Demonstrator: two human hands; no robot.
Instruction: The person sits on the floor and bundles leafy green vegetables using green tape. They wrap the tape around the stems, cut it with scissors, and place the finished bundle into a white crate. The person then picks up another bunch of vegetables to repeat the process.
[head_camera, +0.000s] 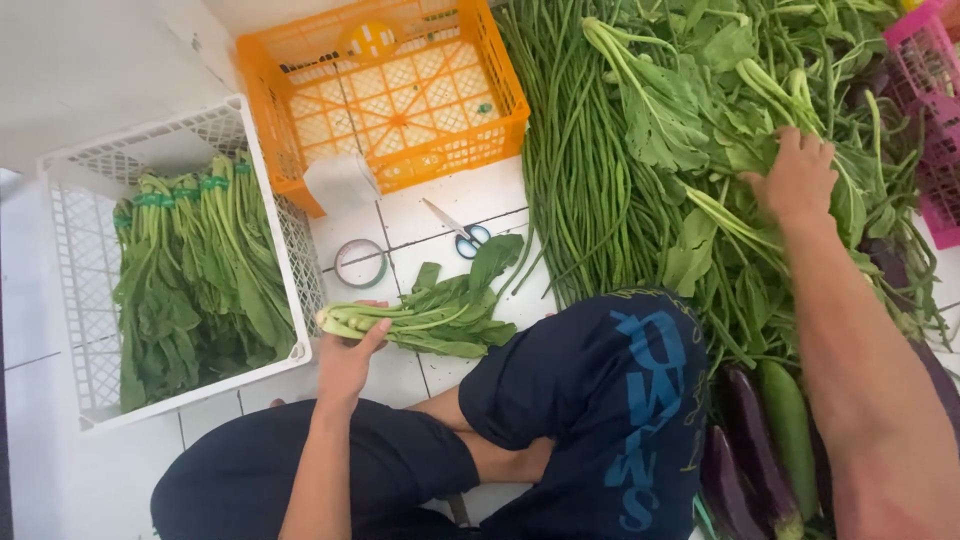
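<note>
My left hand (348, 352) grips the stalk end of a bunch of leafy greens (440, 310) that lies across the white tiled floor in front of my knee. My right hand (797, 180) reaches out to the right and rests in a big loose pile of leafy greens (700, 110), fingers closing round some stems. A white crate (75, 250) on the left holds several tied bundles of greens (195, 270) with green bands.
An empty orange crate (400, 90) stands at the back. A roll of tape (360, 263) and blue-handled scissors (460, 232) lie on the floor. Long beans (575, 170) lie beside the pile. Purple aubergines (745, 450) lie at lower right, a pink crate (935, 120) far right.
</note>
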